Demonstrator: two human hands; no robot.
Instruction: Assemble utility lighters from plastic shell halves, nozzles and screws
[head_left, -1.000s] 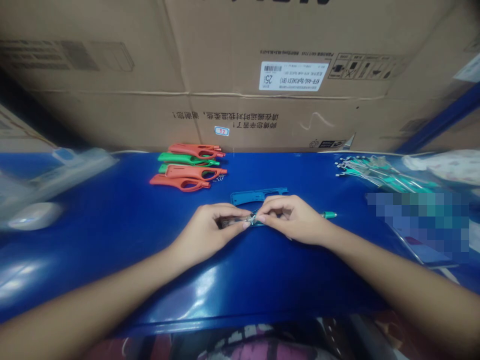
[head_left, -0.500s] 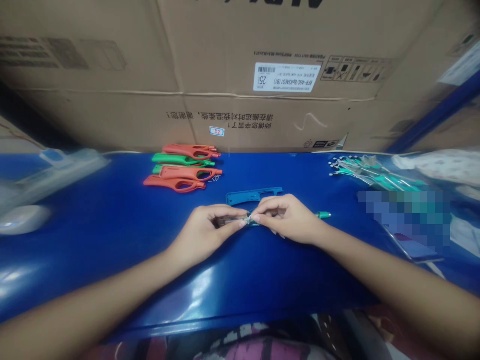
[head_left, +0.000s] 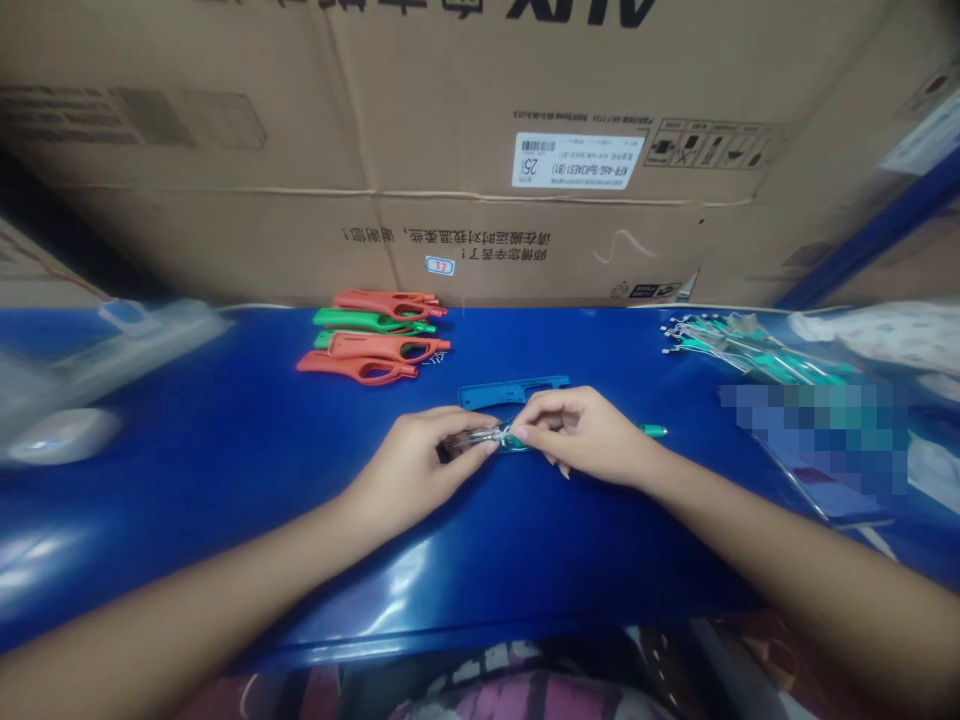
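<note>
Both hands meet over the middle of the table. My left hand (head_left: 431, 450) is closed, thumb and fingers pinching a clear, tube-like lighter part (head_left: 476, 437) with whitish bits at its right end. My right hand (head_left: 574, 430) pinches at that same end, where a small green piece (head_left: 512, 438) shows against its fingertips; the exact part it grips is mostly hidden. Just beyond the hands lies a blue lighter casing half (head_left: 514, 391), its inner side up. A green tip (head_left: 652, 431) sticks out to the right from behind my right hand.
Several orange and green lighter casings (head_left: 375, 345) lie in a row at the back left. Green parts with white wires (head_left: 750, 345) are heaped at the back right, near a partly blurred flat object (head_left: 817, 450). A large cardboard box (head_left: 450, 150) stands behind the blue table (head_left: 450, 550).
The view has shifted slightly. My right fingertips have drawn a little to the right, leaving more of the clear part and the green piece in sight. Both hands stay pinched.
</note>
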